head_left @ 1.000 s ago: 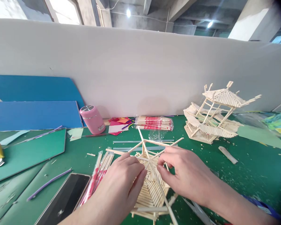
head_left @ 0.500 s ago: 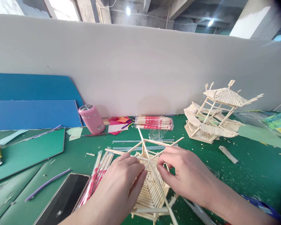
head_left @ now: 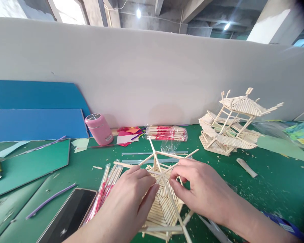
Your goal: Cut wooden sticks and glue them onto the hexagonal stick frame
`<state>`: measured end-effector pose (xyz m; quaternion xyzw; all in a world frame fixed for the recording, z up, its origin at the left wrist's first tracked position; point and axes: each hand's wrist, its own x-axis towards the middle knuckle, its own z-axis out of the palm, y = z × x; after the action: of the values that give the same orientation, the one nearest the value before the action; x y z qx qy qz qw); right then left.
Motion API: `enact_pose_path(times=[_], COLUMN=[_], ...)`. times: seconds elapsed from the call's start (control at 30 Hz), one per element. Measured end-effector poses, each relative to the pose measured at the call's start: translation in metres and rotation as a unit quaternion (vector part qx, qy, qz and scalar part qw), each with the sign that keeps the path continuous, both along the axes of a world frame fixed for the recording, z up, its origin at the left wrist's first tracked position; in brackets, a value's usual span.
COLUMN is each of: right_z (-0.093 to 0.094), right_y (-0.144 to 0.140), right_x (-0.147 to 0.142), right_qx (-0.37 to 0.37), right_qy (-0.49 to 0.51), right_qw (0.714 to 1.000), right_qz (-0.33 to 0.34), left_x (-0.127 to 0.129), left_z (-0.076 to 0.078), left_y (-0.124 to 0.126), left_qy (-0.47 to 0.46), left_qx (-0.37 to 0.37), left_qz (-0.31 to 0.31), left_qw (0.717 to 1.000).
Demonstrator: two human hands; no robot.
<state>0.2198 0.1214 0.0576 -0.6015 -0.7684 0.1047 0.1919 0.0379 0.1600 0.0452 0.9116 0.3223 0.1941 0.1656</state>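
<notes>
A flat hexagonal roof piece made of pale wooden sticks (head_left: 164, 206) lies on the green table in front of me, with long sticks radiating from its middle. My left hand (head_left: 131, 199) rests on its left side, fingers curled and pinching at the centre sticks. On the right side, my right hand (head_left: 202, 189) grips the sticks near the hub between thumb and fingers. Both hands meet at the centre of the piece.
A finished stick pagoda (head_left: 230, 125) stands at the back right. Wrapped chopstick packs (head_left: 167, 133) lie by the wall and more (head_left: 105, 189) beside my left hand. A phone (head_left: 68, 216), pink cup (head_left: 99, 129), blue boards (head_left: 38, 123) and green cutting mat (head_left: 27, 165) sit left.
</notes>
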Motion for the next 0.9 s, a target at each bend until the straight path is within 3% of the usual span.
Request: enact_pose_path(times=[0.13,0.33,0.47,0.9], right_z=[0.003,0.003,0.002,-0.003], right_y=[0.002,0.008,0.011,0.017], right_x=[0.002,0.008,0.010,0.007], right_qx=[0.028,0.057,0.034,0.031], right_qy=[0.003,0.003,-0.031,-0.076], right_qw=[1.000,0.998,0.999,0.996], right_qz=[-0.007,0.008,0.018,0.041], left_x=[-0.002,0.006,0.011,0.012], left_z=[0.005,0.012,0.012,0.005], left_y=[0.007,0.019,0.023,0.024], left_qy=[0.007,0.112,0.155,0.127], left_qx=[0.055,0.130,0.139,0.131], left_qz=[0.016,0.009,-0.015,-0.019], left_qw=[0.998,0.985,0.978,0.983])
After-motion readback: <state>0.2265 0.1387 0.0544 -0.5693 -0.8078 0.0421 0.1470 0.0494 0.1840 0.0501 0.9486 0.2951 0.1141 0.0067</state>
